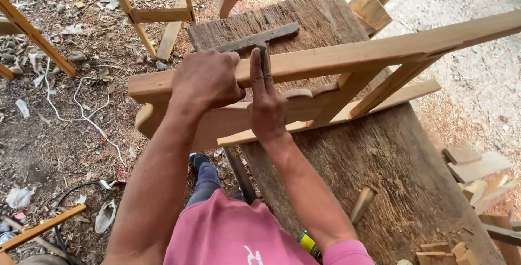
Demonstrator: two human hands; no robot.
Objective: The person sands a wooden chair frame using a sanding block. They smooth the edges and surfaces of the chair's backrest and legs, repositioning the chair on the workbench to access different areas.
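Sawdust, stones and wood scraps cover the ground around a rough plank desk (380,156), where your wooden frame (347,59) lies tilted across the top, propped so its upper rail faces you. Your left hand (206,80) wraps over that rail, its grip clamped on the wood, seemingly to steady the frame. Your right hand (267,102) lies flat against the rail with fingers straight, pressing a thin dark tool (264,59), perhaps a chisel or a file, upright against the edge; this grip looks loose, more a pinning than a closed fist. The tool sits just beside your left knuckles, and a wooden handle (362,204) rests on the desk nearer your body.
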